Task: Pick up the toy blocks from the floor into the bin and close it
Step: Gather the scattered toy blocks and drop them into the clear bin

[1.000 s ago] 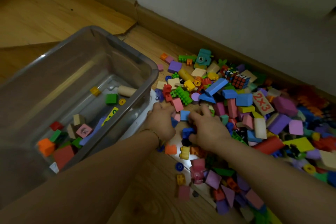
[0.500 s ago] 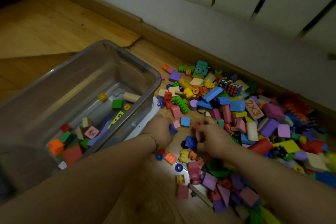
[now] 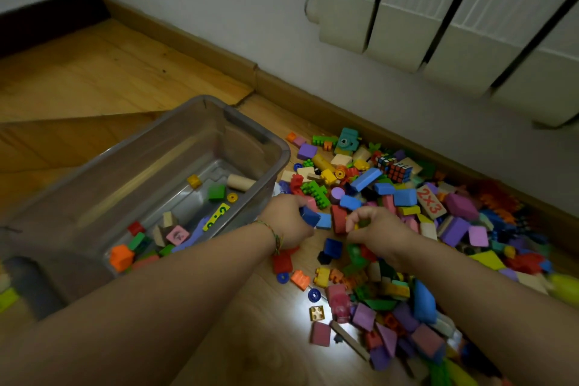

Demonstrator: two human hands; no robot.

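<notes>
A heap of colourful toy blocks (image 3: 404,207) covers the wooden floor to the right of a clear grey plastic bin (image 3: 263,138). Several blocks lie in the bin's bottom, among them a green cube (image 3: 216,192) and a wooden cylinder (image 3: 240,182). My left hand (image 3: 286,219) is next to the bin's near corner with its fingers curled round a dark blue block (image 3: 309,215). My right hand (image 3: 376,226) hovers over the heap, fingers curled round small blocks, a red block (image 3: 338,219) beside it.
A skirting board (image 3: 344,116) and white wall run behind the heap, with a radiator (image 3: 438,16) above. Two puzzle cubes (image 3: 395,168) sit at the heap's far side. Loose blocks lie between my forearms. No lid is in view.
Both hands have lifted from the floor with blocks gripped in them. The left one has drawn closer to the bin's corner. My view has tilted upward, showing more wall and radiator.
</notes>
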